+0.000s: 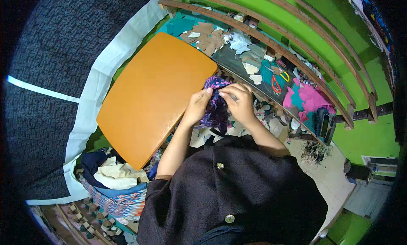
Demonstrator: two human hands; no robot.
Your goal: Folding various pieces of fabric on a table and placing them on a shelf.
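A dark cloth with a purple, pink and blue pattern (pixel 215 113) hangs bunched between my hands, just off the right edge of the orange table. My left hand (pixel 198 106) is closed on its left side, thumb pressed on top. Thumb and forefinger of my right hand (pixel 240 102) pinch at the cloth's upper part. Whether a small item sits between those fingertips is too small to tell. The lower part of the cloth drops toward my lap, where a dark strap or strip shows.
The orange table (pixel 157 92) stands at left. Beyond it, a dark bench (pixel 231 58) carries fabric scraps, red-handled scissors (pixel 275 85) and yellow-handled scissors (pixel 285 76). Wooden rails (pixel 271 37) cross above. A patterned sack (pixel 118 202) of cloth sits lower left. Scraps litter the floor.
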